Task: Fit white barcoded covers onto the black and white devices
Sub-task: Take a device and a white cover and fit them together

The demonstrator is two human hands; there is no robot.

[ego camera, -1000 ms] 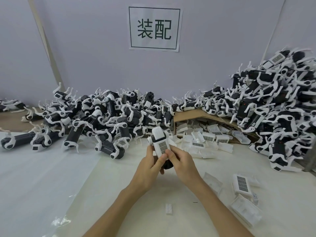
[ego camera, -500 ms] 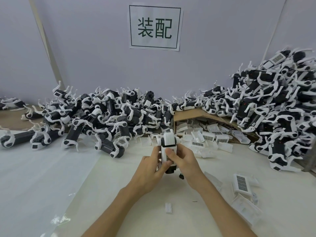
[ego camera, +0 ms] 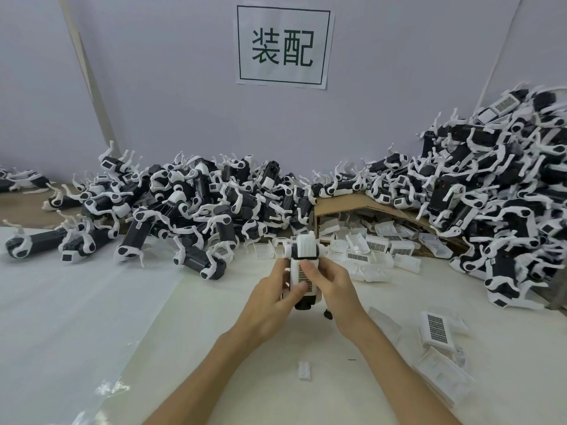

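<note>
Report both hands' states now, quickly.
Left hand: holds the device, thumb on its cover.
Right hand: holds the same device, thumb pressing on the cover.

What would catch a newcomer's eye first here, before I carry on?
First, the heaps of black and white devices piled along the back wall, highest at the right. Then the printed sign on the wall above them. At centre, the left hand and right hand grip one device, fingers on its white barcoded cover.
</note>
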